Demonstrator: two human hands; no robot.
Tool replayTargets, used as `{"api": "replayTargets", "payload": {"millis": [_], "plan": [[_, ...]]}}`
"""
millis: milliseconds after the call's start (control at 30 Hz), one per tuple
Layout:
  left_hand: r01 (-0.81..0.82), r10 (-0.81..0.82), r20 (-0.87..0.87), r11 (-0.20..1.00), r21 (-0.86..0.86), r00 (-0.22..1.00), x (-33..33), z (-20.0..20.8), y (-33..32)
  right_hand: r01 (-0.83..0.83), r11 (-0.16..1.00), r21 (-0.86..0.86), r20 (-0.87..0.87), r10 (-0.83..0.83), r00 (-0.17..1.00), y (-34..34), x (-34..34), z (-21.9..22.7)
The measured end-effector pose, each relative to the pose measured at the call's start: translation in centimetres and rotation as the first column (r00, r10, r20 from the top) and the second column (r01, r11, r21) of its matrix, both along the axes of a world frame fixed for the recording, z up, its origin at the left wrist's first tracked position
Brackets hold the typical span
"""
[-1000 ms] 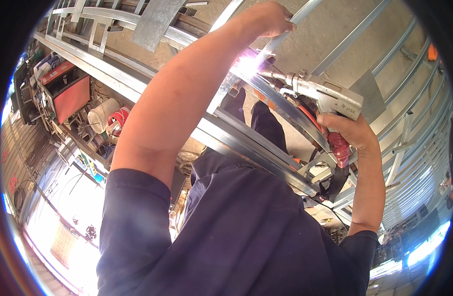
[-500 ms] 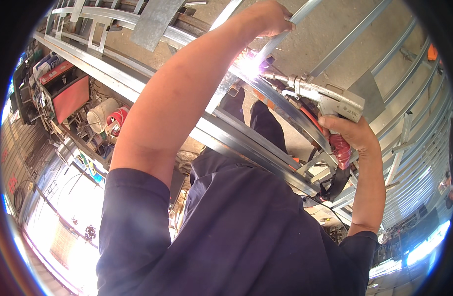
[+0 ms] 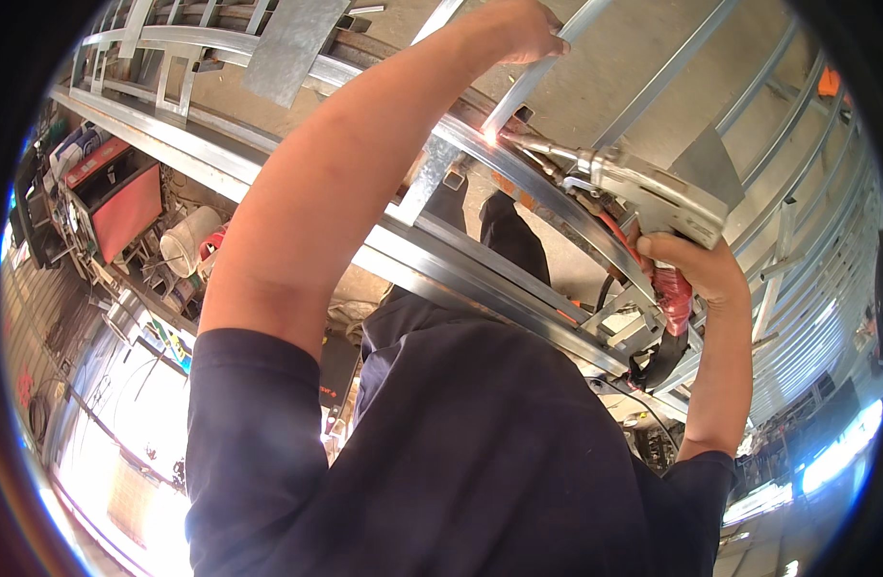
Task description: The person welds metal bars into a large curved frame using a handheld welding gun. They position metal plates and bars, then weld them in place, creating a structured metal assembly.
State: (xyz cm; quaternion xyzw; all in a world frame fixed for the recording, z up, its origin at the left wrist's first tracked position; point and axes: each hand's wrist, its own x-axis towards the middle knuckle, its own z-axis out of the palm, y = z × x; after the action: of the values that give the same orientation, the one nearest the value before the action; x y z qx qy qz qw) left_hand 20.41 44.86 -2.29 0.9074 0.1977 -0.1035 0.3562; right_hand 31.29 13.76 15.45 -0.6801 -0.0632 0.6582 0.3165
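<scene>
My right hand (image 3: pixel 696 260) grips the handle of a silver welding gun (image 3: pixel 664 197), which has red wrapping and a dark cable below the grip. Its nozzle points left at a small glowing spot where a slanting metal bar (image 3: pixel 535 79) meets a long metal rail (image 3: pixel 547 197). Higher up, my left hand (image 3: pixel 523 34) is closed at the upper part of that slanting bar; some of its fingers are hidden behind the hand. My left forearm crosses over part of the frame.
Long rails and parallel bars form a metal frame across the view. A flat metal sheet (image 3: pixel 292 48) lies at upper left, another sheet (image 3: pixel 708 168) behind the gun. A red cabinet (image 3: pixel 124 212) and a pale bucket (image 3: pixel 186 240) stand at left. My legs are beneath the rails.
The bright welding arc and its sparks have died down to a small orange glow at the joint. The gun has shifted slightly right and down in view; both hands keep their holds.
</scene>
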Motion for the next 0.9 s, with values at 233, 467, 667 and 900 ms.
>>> {"api": "replayTargets", "payload": {"millis": [233,467,667,900], "plan": [[-0.391,0.395,0.166,0.919,-0.059,0.904,-1.2,5.4,7.2,0.067,0.994,0.085,0.095,-0.075,0.993,2.4,-0.6,6.5],[-0.256,0.248,-0.158,0.966,-0.035,0.956,-2.0,2.6,9.7,-0.081,0.995,0.066,0.048,0.078,0.996,11.0,-2.4,2.3],[-0.23,0.222,-0.068,0.961,-0.155,0.973,-3.4,2.1,9.8,-0.046,0.996,0.081,-0.045,0.05,0.998,13.2,-4.2,-1.7],[-0.288,0.278,-0.101,0.951,-0.109,0.955,-3.7,2.7,9.4,-0.065,0.994,0.087,-0.104,0.074,0.992,13.4,-4.0,-2.6]]}}
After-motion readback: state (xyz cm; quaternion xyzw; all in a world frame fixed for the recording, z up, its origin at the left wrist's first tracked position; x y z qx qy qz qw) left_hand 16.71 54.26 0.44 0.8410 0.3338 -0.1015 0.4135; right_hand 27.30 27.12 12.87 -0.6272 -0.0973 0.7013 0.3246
